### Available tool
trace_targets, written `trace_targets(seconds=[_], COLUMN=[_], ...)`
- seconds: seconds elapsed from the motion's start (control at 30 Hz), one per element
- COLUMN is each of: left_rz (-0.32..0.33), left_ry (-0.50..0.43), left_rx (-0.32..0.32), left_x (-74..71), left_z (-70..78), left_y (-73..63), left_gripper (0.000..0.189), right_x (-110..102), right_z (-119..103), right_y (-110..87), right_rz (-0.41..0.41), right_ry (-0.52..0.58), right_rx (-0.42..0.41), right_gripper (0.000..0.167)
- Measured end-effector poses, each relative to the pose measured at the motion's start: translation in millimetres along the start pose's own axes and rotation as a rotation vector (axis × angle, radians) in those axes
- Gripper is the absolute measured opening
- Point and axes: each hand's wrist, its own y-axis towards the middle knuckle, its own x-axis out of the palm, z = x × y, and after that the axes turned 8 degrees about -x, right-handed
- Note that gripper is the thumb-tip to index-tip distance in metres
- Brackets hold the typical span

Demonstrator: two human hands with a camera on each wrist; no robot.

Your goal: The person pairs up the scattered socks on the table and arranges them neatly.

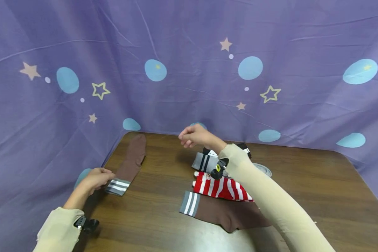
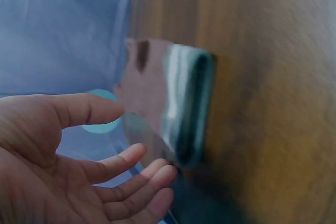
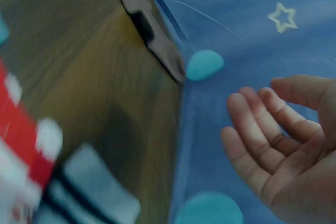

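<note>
A brown sock [image 1: 133, 155] with a grey, white-striped cuff lies flat at the table's left side. Just beside its cuff is my left hand [image 1: 98, 179]; the left wrist view shows the fingers loosely bent and apart from the sock [image 2: 149, 80]. My right hand [image 1: 195, 135] hovers above the table's back edge, fingers relaxed and holding nothing, as the right wrist view confirms. Below the right forearm lie a grey sock [image 1: 199, 161] with black stripes, a red-and-white striped sock [image 1: 220, 187] and a second brown sock [image 1: 220, 211]. The right sleeve covers parts of these.
A black-and-white item [image 1: 244, 148] lies behind the right wrist, mostly hidden. A greyish round thing [image 1: 263, 169] shows beside the right sleeve. The wooden table [image 1: 318, 189] meets a purple patterned curtain [image 1: 182, 52] at the back and left.
</note>
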Motion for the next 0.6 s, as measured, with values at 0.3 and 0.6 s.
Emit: trace_targets(seconds=[0.3, 0.6], left_rz=[0.057, 0.048], left_ry=[-0.002, 0.040], left_rx=[0.078, 0.138], left_x=[26.5, 51.5], left_z=[-7.4, 8.7], left_y=[9.4, 3.8], left_gripper=[0.046, 0.041], right_x=[57.1, 93.9], right_z=[3.1, 3.7], right_y=[44.3, 61.2], right_rz=[0.040, -0.051], right_ry=[-0.024, -0.337], right_rx=[-0.039, -0.150], right_gripper=[0.014, 0.014])
